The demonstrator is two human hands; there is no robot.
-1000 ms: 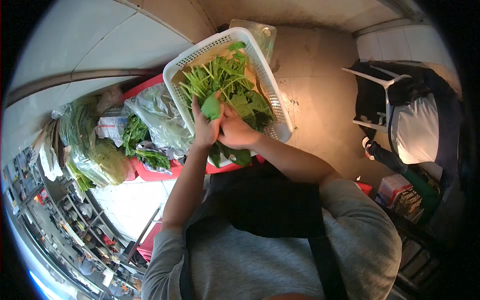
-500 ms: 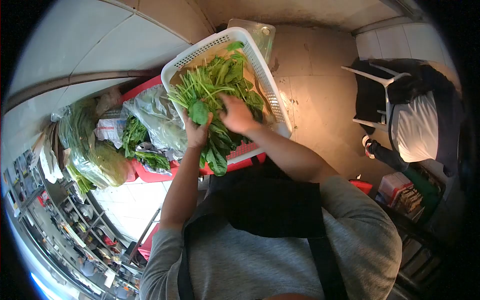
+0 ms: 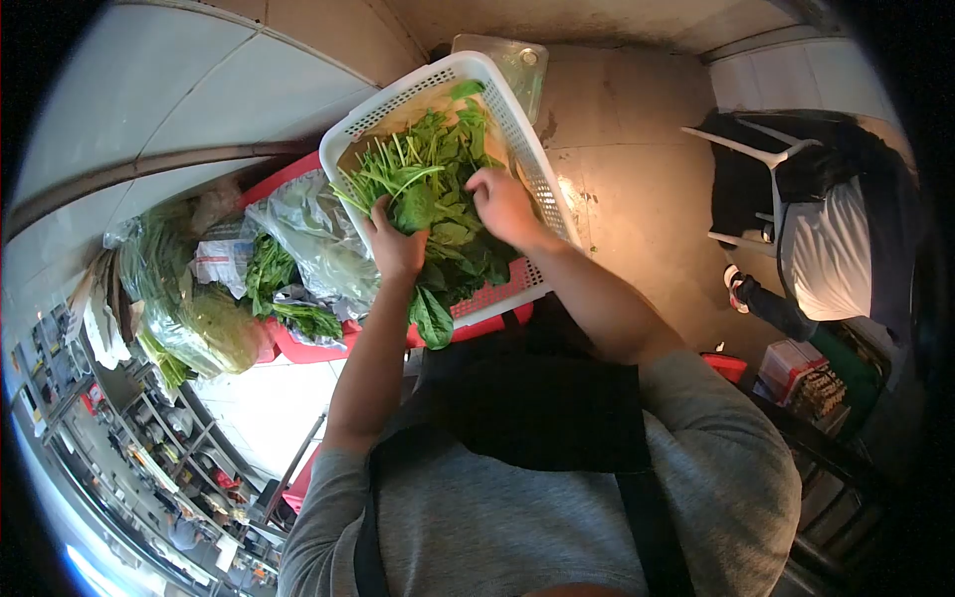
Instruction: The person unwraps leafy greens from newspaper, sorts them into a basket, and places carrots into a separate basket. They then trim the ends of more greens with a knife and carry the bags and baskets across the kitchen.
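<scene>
A heap of leafy greens (image 3: 448,224) with pale green stems fills much of a white plastic basket (image 3: 550,189). My left hand (image 3: 396,247) is at the near left side of the heap, its fingers and thumb closed around some leaves and stems. On the heap's right side is my right hand (image 3: 505,207), fingers curled in against the leaves; whatever is between its fingertips is hidden. One large leaf (image 3: 432,316) hangs over the basket's near rim.
Left of the basket, plastic bags of vegetables (image 3: 316,234) and bundled greens (image 3: 269,269) lie on a red surface (image 3: 308,348). Behind the basket sits a clear plastic container (image 3: 527,65). At right are a white chair (image 3: 746,144) and a seated person (image 3: 836,249).
My right hand has moved right, away from my left hand, and its fingers have curled. The greens between the hands have spread and shifted. My left hand has turned slightly.
</scene>
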